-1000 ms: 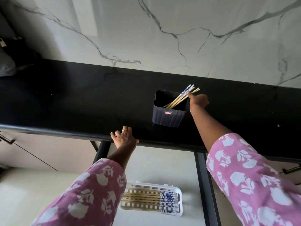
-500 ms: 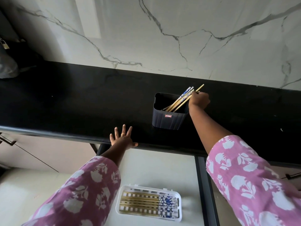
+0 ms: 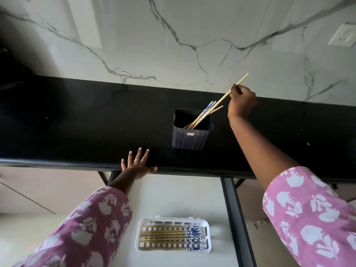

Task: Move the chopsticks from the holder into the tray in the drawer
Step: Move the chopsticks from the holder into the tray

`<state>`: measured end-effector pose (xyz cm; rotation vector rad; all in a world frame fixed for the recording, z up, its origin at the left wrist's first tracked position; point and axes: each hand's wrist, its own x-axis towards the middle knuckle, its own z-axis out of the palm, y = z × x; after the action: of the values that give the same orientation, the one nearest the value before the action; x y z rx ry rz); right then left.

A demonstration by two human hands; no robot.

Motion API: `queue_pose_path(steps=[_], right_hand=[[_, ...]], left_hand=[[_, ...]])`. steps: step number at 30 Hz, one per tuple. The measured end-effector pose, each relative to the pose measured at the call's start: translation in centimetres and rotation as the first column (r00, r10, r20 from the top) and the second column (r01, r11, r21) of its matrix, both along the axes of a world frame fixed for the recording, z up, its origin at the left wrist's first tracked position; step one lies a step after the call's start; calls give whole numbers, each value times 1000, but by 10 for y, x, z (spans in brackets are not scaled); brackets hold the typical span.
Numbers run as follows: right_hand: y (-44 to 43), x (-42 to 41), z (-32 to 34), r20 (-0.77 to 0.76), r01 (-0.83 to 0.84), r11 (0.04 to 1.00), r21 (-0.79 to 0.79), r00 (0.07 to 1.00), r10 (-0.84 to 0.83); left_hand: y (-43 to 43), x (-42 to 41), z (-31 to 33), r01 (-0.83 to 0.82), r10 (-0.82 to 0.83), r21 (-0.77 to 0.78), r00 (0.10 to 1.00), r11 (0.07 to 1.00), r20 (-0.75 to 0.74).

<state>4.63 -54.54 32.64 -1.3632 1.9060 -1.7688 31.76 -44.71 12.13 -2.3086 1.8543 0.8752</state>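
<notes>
A marble-veined wall [image 3: 192,26] backs a black surface [image 3: 77,122] on which a dark holder [image 3: 190,137] stands, a few chopsticks [image 3: 207,109] leaning in it toward the upper right. The right hand [image 3: 241,101] pinches one plain chopstick [image 3: 219,101] near its upper end, slanting up and right with its lower end inside the holder. The left hand [image 3: 137,164] rests flat, fingers spread, on the surface's near edge and holds nothing. The white tray [image 3: 207,249] lies in the open drawer [image 3: 173,197] below, toward the person and left of the right hand; the sticks [image 3: 163,235] in it lie side to side, patterned ends right, so the pinched chopstick likely needs lifting clear and turning level to match.
</notes>
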Motion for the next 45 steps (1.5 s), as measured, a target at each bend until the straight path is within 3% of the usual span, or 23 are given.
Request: queue_pose_path(steps=[5, 9, 13, 16, 19, 23, 25, 32, 40, 41, 44, 45], right_hand=[[31, -2, 29, -54, -109, 989, -96, 993, 104], [56, 3, 14, -48, -184, 978, -97, 982, 180], [82, 15, -28, -68, -331, 944, -5, 942, 330], [105, 32, -62, -175, -434, 892, 129, 875, 451], [129, 51, -96, -292, -550, 787, 280, 732, 615], [161, 74, -145, -389, -637, 549, 541, 390, 835], [174, 83, -170, -383, -583, 440, 682, 227, 895], [209, 109, -249, -231, -287, 178, 941, -163, 959], [228, 113, -298, -205, -184, 164, 969, -233, 951], [229, 114, -301, -219, -173, 176, 969, -269, 938], [232, 112, -313, -246, -135, 206, 969, -490, 836], [234, 111, -316, -243, -137, 201, 970, -490, 837]], left_hand=[[4, 0, 4, -4, 4, -5, 1000, 1000, 7], [9, 1, 4, 6, -6, 17, 1000, 1000, 30], [13, 2, 4, 23, -25, 30, 998, 999, 53], [11, 4, 5, 23, -24, 44, 999, 999, 33], [10, 3, 5, 23, -24, 37, 999, 999, 36], [11, 3, 4, 12, -12, 25, 999, 1000, 30], [10, 4, 5, 18, -19, 36, 999, 999, 26], [5, 5, 3, 32, -34, 53, 999, 998, 32], [-1, 8, -3, 29, -32, 71, 999, 997, 39], [-1, 8, -3, 29, -32, 72, 999, 997, 38], [-1, 8, -2, 24, -27, 75, 999, 997, 42], [-1, 8, -2, 23, -27, 77, 999, 997, 45]])
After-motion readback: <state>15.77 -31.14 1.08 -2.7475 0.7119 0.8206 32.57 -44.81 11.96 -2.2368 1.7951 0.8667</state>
